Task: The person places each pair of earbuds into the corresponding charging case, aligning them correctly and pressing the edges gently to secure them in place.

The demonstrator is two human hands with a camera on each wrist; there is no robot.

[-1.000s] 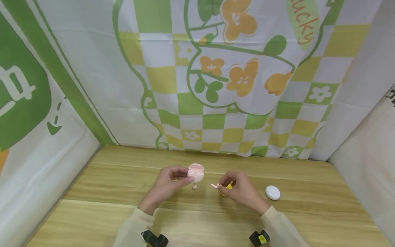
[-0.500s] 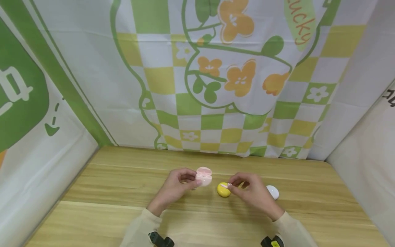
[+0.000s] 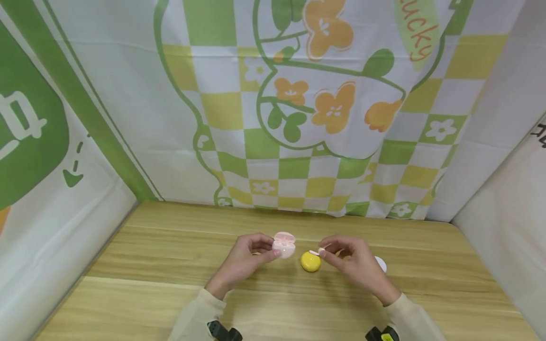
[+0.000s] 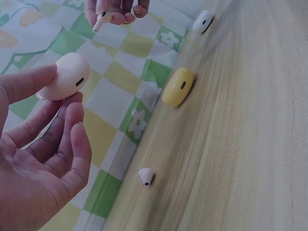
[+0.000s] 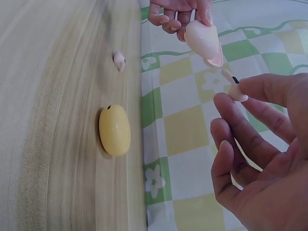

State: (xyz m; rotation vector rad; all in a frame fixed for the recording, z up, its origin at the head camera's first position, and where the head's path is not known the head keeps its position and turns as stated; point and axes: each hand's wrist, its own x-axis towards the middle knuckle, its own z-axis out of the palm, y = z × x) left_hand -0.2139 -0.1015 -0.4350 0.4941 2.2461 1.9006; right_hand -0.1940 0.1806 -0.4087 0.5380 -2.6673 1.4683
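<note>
My left hand pinches a pink earbud charging case between thumb and fingers, above the table. The case's lid stands raised; in the left wrist view its underside shows a dark port. To the right, my right hand pinches a pink earbud between thumb and fingertips, its stem pointing toward the case, with a gap between them. A second pink earbud lies on the table; in the head view it is hidden behind my left hand. Whether the case holds anything is unclear.
A yellow rounded case lies on the wooden table between and below my hands. Behind my right hand a white rounded case is partly covered. A patterned cloth hangs along the table's back edge.
Both hands have moved right, the left with the case and the right with the earbud. The yellow case has come into fuller view, while the white case and the loose earbud became covered.
</note>
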